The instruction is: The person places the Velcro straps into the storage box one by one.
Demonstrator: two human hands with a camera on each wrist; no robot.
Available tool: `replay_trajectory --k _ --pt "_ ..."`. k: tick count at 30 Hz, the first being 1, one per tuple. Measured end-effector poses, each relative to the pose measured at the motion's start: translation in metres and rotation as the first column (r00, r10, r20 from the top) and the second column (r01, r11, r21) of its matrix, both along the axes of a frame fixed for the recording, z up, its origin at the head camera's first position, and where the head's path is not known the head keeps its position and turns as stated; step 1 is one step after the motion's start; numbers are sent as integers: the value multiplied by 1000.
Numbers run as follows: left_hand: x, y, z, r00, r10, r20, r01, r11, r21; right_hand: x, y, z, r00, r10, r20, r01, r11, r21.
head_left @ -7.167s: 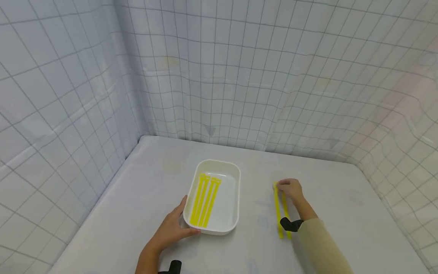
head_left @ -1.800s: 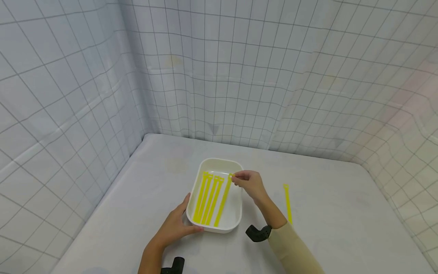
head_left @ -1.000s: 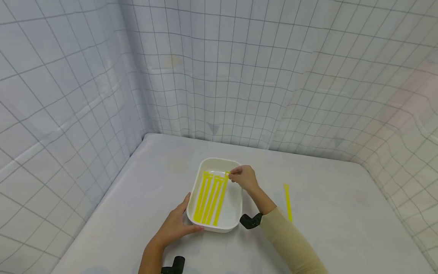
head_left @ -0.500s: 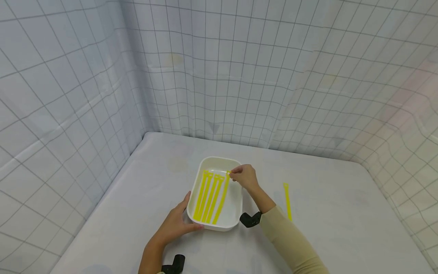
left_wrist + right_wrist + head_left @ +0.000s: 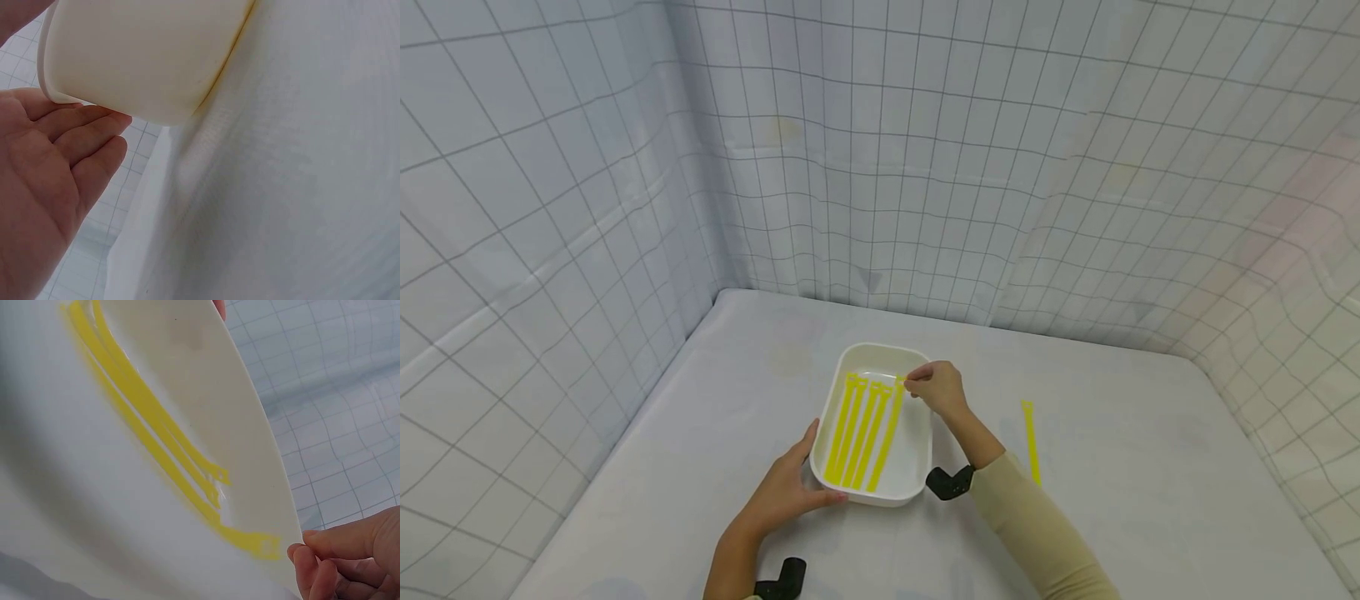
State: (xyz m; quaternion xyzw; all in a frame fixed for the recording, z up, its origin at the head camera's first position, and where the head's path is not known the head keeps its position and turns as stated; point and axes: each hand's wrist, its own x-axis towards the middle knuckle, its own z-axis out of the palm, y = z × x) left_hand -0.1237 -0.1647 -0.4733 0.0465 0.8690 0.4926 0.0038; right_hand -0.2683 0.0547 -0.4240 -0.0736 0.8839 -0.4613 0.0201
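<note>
A white rectangular tray (image 5: 891,498) sits on the table. My left hand (image 5: 784,493) holds its near-left corner, thumb along the near side and fingers against the left wall. In the left wrist view the fingertips touch the outer wall just under the rim. Several flat yellow straps (image 5: 861,436) with wider, slotted heads lie side by side in the tray's left half. To their right, my right hand (image 5: 942,390) pinches the head end of another yellow strap (image 5: 887,436) between thumb and fingertips at the far-right rim. Its head bends up in the right wrist view.
One more yellow strap (image 5: 1032,442) lies on the white tabletop (image 5: 1120,467) right of the tray, its near end meeting the right sleeve (image 5: 1037,525) in view. White gridded curtains (image 5: 880,167) enclose the table's back and sides. Black wrist cameras (image 5: 950,483) sit on both wrists.
Earlier two straps lay at the right; my right hand has since brought one into the tray. In the last second that strap shifted slightly; the left hand stays at the tray corner.
</note>
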Motion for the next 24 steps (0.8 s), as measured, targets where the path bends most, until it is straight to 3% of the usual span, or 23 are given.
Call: replay_trajectory --k 15,24 --pt "0 1 0 1000 4 6 -4 1000 7 0 2 -1 1000 3 -3 -3 999 -32" --pt "-1 0 -1 1000 10 13 -10 1000 -4 3 15 -9 999 37 5 -34 968 -250"
